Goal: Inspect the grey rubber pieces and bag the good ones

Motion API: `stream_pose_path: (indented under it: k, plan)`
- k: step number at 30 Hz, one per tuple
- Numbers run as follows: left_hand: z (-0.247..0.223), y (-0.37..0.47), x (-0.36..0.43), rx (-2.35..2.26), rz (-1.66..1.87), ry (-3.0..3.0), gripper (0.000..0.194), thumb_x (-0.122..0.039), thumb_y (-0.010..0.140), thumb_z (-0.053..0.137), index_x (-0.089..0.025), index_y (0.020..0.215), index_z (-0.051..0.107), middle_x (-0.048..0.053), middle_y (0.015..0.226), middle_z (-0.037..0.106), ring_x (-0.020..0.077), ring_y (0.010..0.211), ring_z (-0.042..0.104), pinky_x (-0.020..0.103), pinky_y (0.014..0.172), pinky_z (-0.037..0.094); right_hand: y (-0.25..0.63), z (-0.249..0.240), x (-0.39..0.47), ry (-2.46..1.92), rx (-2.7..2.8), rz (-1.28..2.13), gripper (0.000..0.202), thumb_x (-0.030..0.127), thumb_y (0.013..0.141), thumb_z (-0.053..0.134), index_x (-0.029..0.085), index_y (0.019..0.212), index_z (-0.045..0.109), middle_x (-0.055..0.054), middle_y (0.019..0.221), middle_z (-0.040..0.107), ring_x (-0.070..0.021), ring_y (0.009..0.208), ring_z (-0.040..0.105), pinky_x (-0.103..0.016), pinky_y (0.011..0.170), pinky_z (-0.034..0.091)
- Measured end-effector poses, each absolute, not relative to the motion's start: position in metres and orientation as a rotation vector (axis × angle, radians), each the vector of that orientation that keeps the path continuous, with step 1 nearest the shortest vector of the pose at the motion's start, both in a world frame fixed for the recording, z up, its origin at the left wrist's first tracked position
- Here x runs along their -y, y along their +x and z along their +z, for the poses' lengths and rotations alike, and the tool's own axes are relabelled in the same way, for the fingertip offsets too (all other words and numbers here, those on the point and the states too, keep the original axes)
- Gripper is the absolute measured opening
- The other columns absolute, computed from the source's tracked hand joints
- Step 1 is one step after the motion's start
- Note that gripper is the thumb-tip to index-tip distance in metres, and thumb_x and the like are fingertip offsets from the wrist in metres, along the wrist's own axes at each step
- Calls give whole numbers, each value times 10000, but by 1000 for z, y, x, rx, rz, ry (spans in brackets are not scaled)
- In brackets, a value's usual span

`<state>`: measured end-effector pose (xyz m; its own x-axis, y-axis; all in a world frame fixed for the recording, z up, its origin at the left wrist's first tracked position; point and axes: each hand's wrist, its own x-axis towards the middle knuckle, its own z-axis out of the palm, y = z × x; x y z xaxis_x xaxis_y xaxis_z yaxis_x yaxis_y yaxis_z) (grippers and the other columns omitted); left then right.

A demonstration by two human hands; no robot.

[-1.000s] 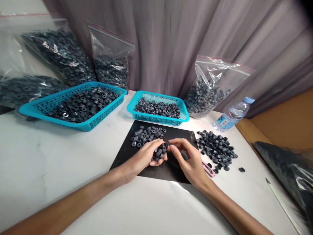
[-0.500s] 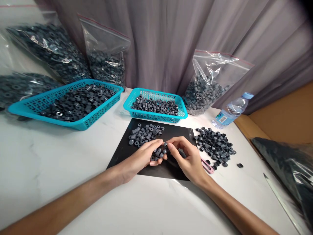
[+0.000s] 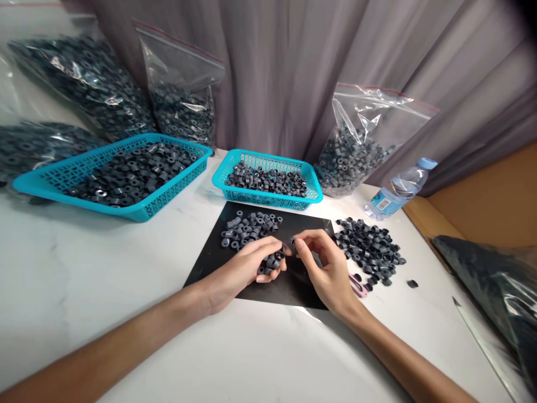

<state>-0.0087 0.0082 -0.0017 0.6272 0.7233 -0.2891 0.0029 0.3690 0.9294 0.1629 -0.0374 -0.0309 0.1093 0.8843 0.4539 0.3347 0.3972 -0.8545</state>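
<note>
Curled around several small dark grey ring-shaped parts (image 3: 271,263), my left hand (image 3: 255,260) is above the black mat (image 3: 289,288). My right hand (image 3: 325,263) pinches one small grey part (image 3: 293,242) between thumb and forefinger, just right of the left fingertips. Behind my left hand, a heap of grey ring-shaped parts (image 3: 247,226) lies on the mat. To the right of my right hand, on the white table, spreads a second heap of dark parts (image 3: 371,249). A pink cutter (image 3: 358,285) lies partly hidden behind my right hand.
Two blue baskets (image 3: 145,211) (image 3: 268,198) with grey parts stand at the back. Clear zip bags of parts (image 3: 182,112) (image 3: 346,157) lean against the curtain. A water bottle (image 3: 396,193) stands back right, a dark plastic bag (image 3: 486,274) at the right edge.
My right hand has moved slightly right, away from the left hand, with a grey part in its pinch. My left hand stays nearly in place, its fingers a little more closed.
</note>
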Motion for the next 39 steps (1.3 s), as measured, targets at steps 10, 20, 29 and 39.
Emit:
stream_pose_path:
  k: [10, 20, 29, 39]
  plan:
    - [3, -7, -6, -788, 538, 1086, 218, -393, 931, 521, -182, 878, 539, -7, 735, 530, 112, 629, 416, 260, 555, 260, 162, -32, 35, -1217, 1558, 619, 143, 328, 987, 539, 204, 973, 609, -42, 880, 683, -173, 784, 643, -301, 727, 514]
    - [-6, -9, -7, -868, 524, 1089, 357, -544, 927, 510, -195, 982, 569, -6, 791, 570, 110, 644, 447, 253, 578, 273, 164, -33, 35, -1231, 1647, 626, 133, 304, 992, 529, 208, 1026, 616, -17, 835, 659, -152, 726, 606, -282, 688, 489]
    - [-8, -9, -7, -828, 522, 1117, 309, -498, 928, 525, -199, 910, 598, -11, 772, 562, 106, 631, 433, 260, 562, 270, 163, -30, 36, -1260, 1667, 514, 126, 285, 991, 521, 208, 1001, 621, -26, 848, 644, -162, 737, 578, -299, 691, 472]
    - [-1, -8, -7, -828, 520, 1068, 316, -497, 907, 537, -184, 888, 572, -2, 745, 571, 116, 634, 440, 265, 560, 256, 164, -34, 35, -1256, 1677, 527, 143, 286, 992, 517, 211, 1058, 619, -33, 875, 645, -168, 766, 591, -307, 713, 484]
